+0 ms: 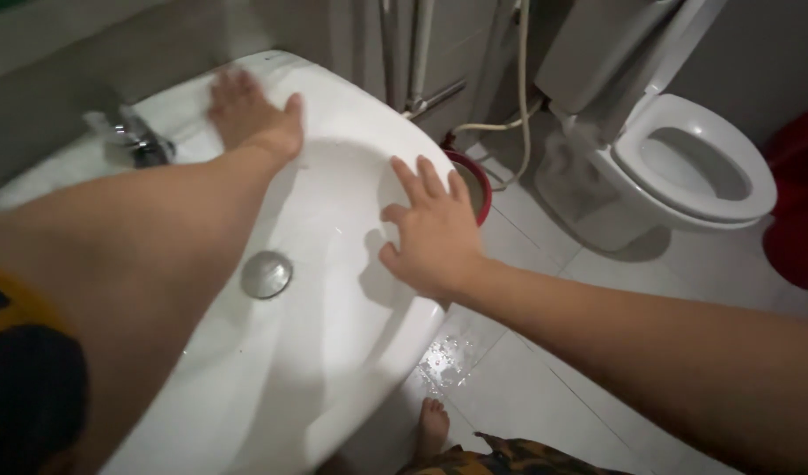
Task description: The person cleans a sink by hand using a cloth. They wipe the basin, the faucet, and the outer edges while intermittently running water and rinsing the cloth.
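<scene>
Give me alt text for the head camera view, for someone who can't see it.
Two bare hands rest open on a white washbasin: the left hand flat on the back rim beside the chrome tap, the right hand spread on the front rim. A round metal drain plug sits in the bowl; a white toilet stands on the tiled floor.

Sink (pixel 334 352): I note a white ceramic basin, oval, glossy, wet in spots, empty of water. Its round chrome drain plug (pixel 266 274) sits near the bowl's middle. Left hand (pixel 250 114) lies flat, fingers spread, on the far rim beside the tap. Right hand (pixel 430 233) lies flat on the right-hand rim, fingers spread.
</scene>
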